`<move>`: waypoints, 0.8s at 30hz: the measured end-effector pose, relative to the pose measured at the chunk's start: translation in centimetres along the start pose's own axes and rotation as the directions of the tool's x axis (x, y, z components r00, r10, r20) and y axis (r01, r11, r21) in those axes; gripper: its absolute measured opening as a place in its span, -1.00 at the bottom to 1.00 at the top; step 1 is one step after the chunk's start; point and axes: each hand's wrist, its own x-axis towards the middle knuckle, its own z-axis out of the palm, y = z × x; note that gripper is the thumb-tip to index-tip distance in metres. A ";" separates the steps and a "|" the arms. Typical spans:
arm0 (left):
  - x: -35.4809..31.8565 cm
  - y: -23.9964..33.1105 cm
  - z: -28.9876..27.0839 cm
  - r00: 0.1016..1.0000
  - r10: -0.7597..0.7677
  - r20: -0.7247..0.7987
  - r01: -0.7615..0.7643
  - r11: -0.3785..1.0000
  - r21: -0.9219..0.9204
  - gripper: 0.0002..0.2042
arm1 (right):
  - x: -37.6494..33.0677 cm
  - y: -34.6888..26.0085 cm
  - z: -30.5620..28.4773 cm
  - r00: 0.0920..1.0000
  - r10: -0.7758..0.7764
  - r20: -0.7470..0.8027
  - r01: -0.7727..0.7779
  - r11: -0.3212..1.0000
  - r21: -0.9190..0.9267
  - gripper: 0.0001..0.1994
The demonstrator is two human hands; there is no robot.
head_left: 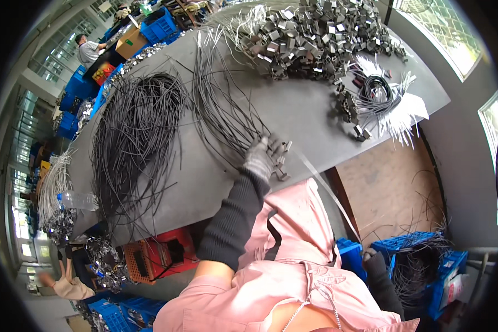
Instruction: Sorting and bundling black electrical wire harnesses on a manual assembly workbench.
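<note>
Found, toward the counter's (315, 119) left edge, a big loose heap of black wires (135, 127), strands looping over one another and a few trailing off the near edge. Noted just right of it a second lot, the fanned wires (221, 105), spread wide toward the far edge and drawn together to a point near the near edge.

Saw the left hand (263, 157), gloved in grey, set on that point: grip curled closed over the gathered ends, a few small metal clips (283, 169) touching its fingers. Judged these wires light, thin and springy rather than limp, smooth-sheathed and so apt to slide through a glove, and quick to snag on their neighbours. Reckoned the gathered ends the best place to take hold, pinched firmly as a bunch, since a grab at mid-length would likely drag the whole fan along.

Marked along the far edge a great pile of metal clips (315, 33). Spotted near the right corner a coil of black cable (376, 94) lying on a spray of white ties (401, 122).

Caught the right hand (373, 259) well below the counter, off its near right corner, beside a blue crate (451, 263) of more wire. Could not tell whether that grip was closed or apart.
</note>
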 end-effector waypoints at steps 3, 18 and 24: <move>1.4 1.3 1.2 0.988 0.147 -0.056 -0.152 0.982 -0.115 -0.74 | -2.0 -0.2 0.4 0.998 0.047 0.043 -0.054 0.980 0.193 -0.87; 0.3 10.4 -0.3 0.950 0.297 -0.094 -0.311 0.922 -0.229 -0.88 | -4.6 2.3 1.8 0.999 -0.020 0.044 0.010 0.973 0.230 -0.88; 1.3 8.3 0.2 0.961 0.244 -0.127 -0.272 0.907 -0.322 -0.87 | -5.2 0.9 1.8 0.988 0.092 0.121 -0.122 0.953 0.276 -0.88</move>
